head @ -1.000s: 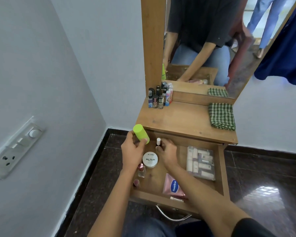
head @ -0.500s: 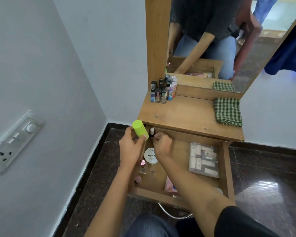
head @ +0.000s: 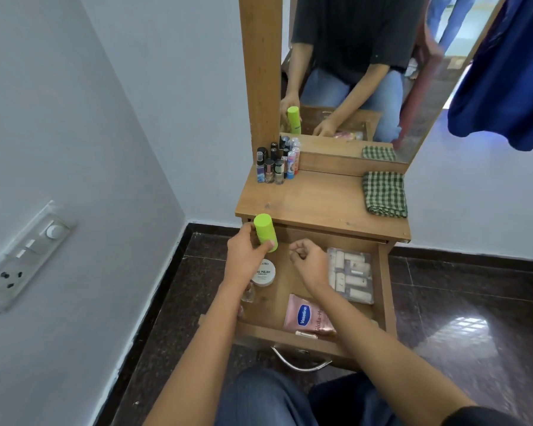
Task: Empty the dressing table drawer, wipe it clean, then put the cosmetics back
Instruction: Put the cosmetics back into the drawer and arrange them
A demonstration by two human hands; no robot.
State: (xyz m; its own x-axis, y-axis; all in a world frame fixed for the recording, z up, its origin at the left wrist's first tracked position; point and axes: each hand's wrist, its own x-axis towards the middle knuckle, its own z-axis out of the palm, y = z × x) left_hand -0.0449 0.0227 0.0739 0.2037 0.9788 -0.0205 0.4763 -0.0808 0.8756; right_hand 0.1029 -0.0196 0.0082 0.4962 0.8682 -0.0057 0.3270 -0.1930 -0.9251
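The wooden drawer (head: pixel 386 290) stands pulled out under the dressing table top (head: pixel 314 207). My left hand (head: pixel 245 259) grips a lime-green bottle (head: pixel 264 232) upright over the drawer's back left corner. My right hand (head: pixel 310 261) hovers over the middle of the drawer with its fingers curled in, and nothing shows between them. Inside lie a white nail polish jar (head: pixel 264 274), a pink Vaseline tube (head: pixel 308 315), a clear case of pale tubes (head: pixel 351 275) and a small glass bottle (head: pixel 248 294), partly hidden by my left wrist.
Several small bottles (head: pixel 276 167) stand at the table top's back left by the mirror post (head: pixel 259 72). A folded green checked cloth (head: pixel 383 193) lies at the right. A wall with a switch plate (head: pixel 25 253) is close on the left. The drawer's metal handle (head: pixel 299 364) is above my knees.
The small white-capped bottle my right hand held at the drawer's back is out of sight. That hand has drawn back to the right; my left hand still holds the green bottle.
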